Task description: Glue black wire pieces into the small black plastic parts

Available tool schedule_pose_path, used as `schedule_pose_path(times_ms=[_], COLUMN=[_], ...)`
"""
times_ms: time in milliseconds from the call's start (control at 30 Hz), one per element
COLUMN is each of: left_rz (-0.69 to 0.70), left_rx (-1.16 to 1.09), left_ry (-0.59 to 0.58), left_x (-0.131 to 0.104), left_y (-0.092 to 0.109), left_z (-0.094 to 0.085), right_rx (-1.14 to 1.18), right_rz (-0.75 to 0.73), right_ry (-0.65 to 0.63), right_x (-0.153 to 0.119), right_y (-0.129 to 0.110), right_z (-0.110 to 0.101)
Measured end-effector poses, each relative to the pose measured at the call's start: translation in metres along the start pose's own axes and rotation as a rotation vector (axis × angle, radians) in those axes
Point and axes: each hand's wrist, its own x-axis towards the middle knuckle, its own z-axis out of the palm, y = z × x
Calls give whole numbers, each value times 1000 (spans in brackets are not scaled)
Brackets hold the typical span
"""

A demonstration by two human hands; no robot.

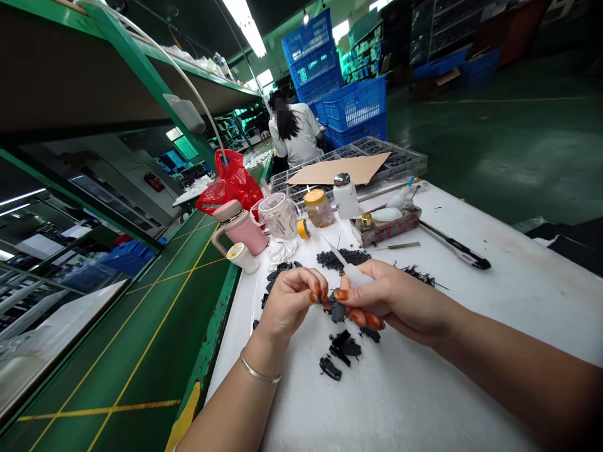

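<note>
My right hand (400, 298) is closed around a white squeeze bottle (354, 276), its thin nozzle pointing up and to the left. Between the same hand's thumb and fingers sits a small dark grey plastic part (337, 311). Just left of that part, my left hand (291, 300) pinches its thumb and fingertips together on something tiny and dark, too small to name. Below the hands lie several loose black plastic parts (346, 345). Beyond them is a heap of small black pieces (340, 258). More black parts (277, 273) lie partly hidden behind my left hand.
A pink mug (247, 231), a clear plastic cup (277, 216), a yellow-lidded jar (319, 208) and a white pump bottle (345, 198) stand at the back. Cardboard (339, 168) covers part of a divided tray. A black-handled tool (464, 252) lies right. Someone in white (301, 135) sits beyond.
</note>
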Motion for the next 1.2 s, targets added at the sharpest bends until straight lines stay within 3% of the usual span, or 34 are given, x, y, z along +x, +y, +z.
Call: schedule_pose_path(times_ms=[133,433,1200], left_rz=[180,317,329], left_rx=[117,351,425], left_ry=[-17,-35,-58], left_x=[-1,-3,-4], left_y=[3,8,13], left_z=[-1,-1,3], right_rx=[102,148,125], right_rz=[48,74,82], right_ry=[-40,-53,-70], right_x=[0,-1,0], right_y=[4,4,3], right_z=[-3,-1,0])
